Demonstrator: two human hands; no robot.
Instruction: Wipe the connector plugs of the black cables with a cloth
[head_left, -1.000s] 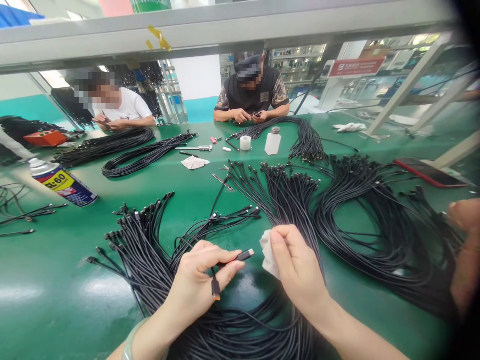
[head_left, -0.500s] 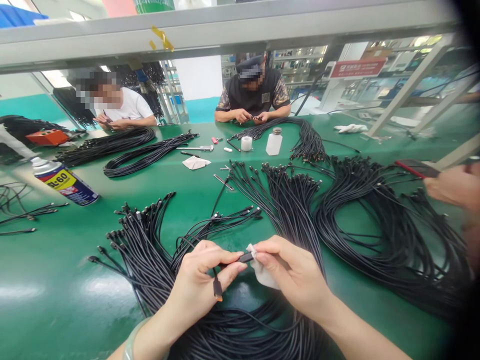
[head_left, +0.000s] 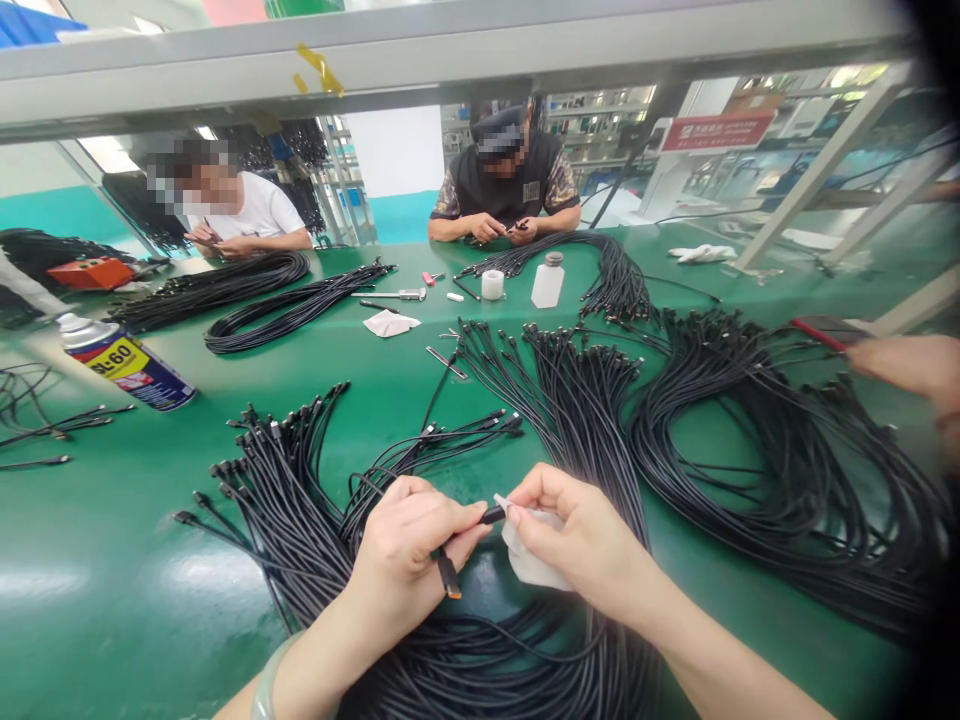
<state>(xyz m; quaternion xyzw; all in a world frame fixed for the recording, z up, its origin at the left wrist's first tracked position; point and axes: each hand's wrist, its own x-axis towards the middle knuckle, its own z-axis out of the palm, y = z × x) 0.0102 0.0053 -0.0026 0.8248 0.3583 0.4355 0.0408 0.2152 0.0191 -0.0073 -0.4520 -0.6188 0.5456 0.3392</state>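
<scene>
Between thumb and fingers, my left hand pinches a black cable by its connector end. A second connector with an orange tip hangs below that hand. My right hand is closed on a white cloth, whose upper edge meets the tip of the held connector. Under both hands lies a large looped bundle of black cables. One fan of cable ends spreads to the left, and another reaches away behind my right hand.
A spray can stands at left. Tweezers, a caliper, a tape roll and a bottle lie farther back. More cables fill the right, near another person's hand. Two people sit opposite; a shelf beam crosses above.
My right hand and the cloth have shifted slightly, with more cloth showing below the fingers. The orange-tipped connector under my left hand has swung a little to the right.
</scene>
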